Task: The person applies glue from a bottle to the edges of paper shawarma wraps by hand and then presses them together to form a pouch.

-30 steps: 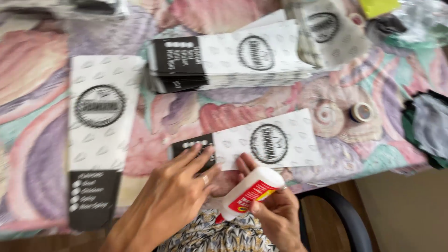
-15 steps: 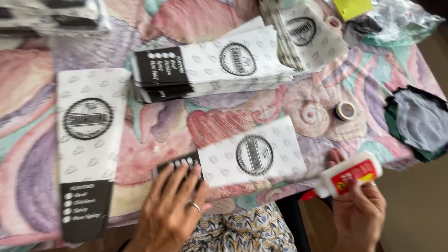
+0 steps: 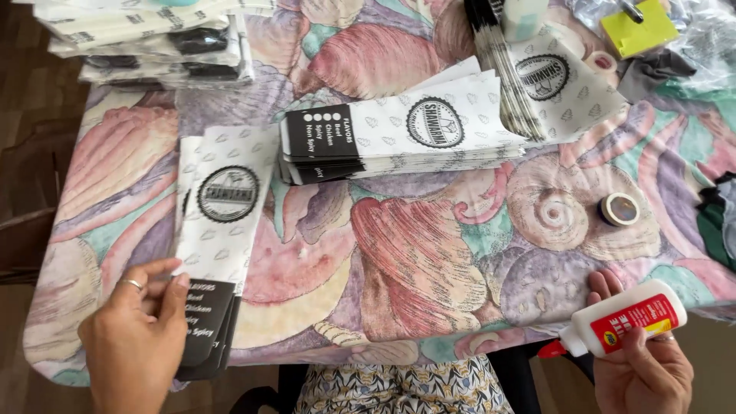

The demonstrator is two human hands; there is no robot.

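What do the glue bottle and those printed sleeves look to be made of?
Glue bottle, in the right hand: probably plastic, going by its smooth white body with a slight sheen, red label and red cap. Printed sleeves under the left hand: likely matte paper or thin card, since they lie flat with sharp folded edges and stack thinly, like the pile nearby.

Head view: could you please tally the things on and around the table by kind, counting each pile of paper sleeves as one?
Piles of paper sleeves: 4
Glue bottle, held in the right hand: 1
Tape roll: 1
Yellow pad: 1
Total: 7
The left hand touches one pile.
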